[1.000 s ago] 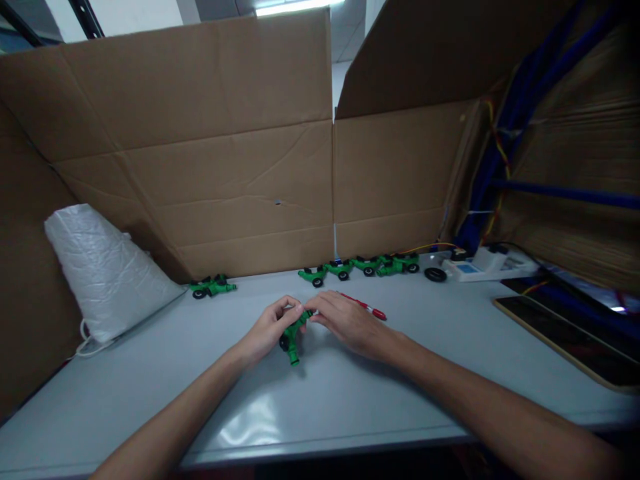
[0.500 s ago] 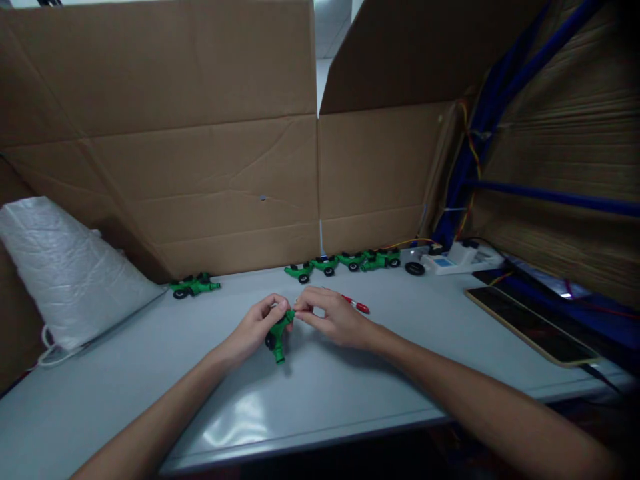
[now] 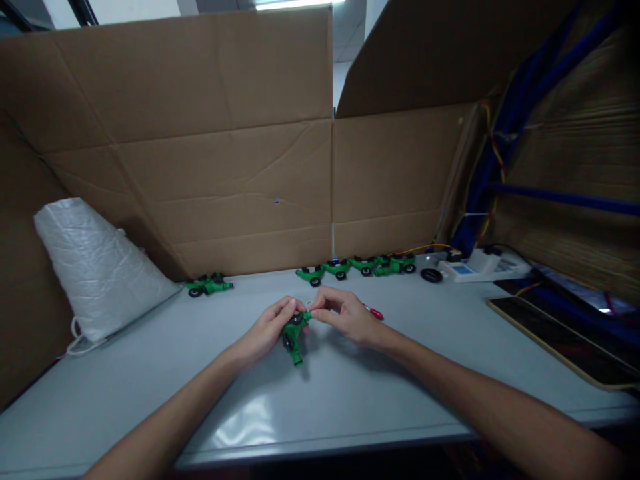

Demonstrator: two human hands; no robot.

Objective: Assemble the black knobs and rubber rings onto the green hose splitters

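My left hand [image 3: 273,328] is closed around a small green toy vehicle part [image 3: 295,339] with black pieces and a dark wheel. The part hangs tilted above the table, one green end pointing down toward me. My right hand [image 3: 350,317] pinches with thumb and forefinger at the other end of this part, on its upper right. Whatever lies between those fingertips is too small to make out. Behind the right hand lies a red pen [image 3: 374,312], partly hidden by it.
Several green toy vehicle parts [image 3: 367,267] stand in a row along the cardboard wall [image 3: 240,180]. More green parts [image 3: 209,285] sit beside a white bag [image 3: 107,287] at left. A black ring [image 3: 431,275], power strip [image 3: 485,265] and dark flat device [image 3: 555,337] lie at right.
The camera view has shifted, so everything sits further right in the picture. The green part is turned slightly, showing more of its black pieces. Both hands keep nearly the same hold.
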